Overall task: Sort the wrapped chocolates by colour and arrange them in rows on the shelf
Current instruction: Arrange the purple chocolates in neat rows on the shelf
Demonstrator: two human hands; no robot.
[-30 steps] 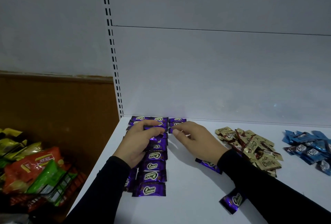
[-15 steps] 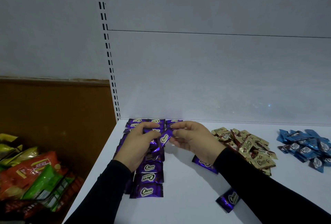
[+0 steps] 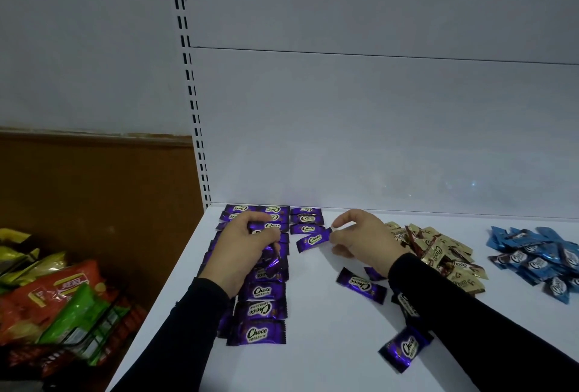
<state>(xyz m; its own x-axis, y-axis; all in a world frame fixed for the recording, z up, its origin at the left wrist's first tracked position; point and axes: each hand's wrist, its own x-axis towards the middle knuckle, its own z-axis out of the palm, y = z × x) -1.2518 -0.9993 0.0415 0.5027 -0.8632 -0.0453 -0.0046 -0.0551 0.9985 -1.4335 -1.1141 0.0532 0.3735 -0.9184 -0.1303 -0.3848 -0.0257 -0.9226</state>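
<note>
- A white shelf (image 3: 313,344) seen from above, with 2 hands in black sleeves reaching over it.
- The left hand (image 3: 247,250) curls its fingers round purple chocolates (image 3: 272,258), above a long purple row (image 3: 260,291) running front to back at the shelf's left end.
- The right hand (image 3: 360,235) pinches 1 purple chocolate (image 3: 313,239) by its end, tilted, just in front of a short second row (image 3: 306,219) of 3.
- Loose purple pieces (image 3: 360,284) lie near the right wrist.
- A gold pile (image 3: 438,250) sits to the right, and a blue pile (image 3: 539,253) further right.
- Snack bags (image 3: 62,297) fill a wire basket at far left.
</note>
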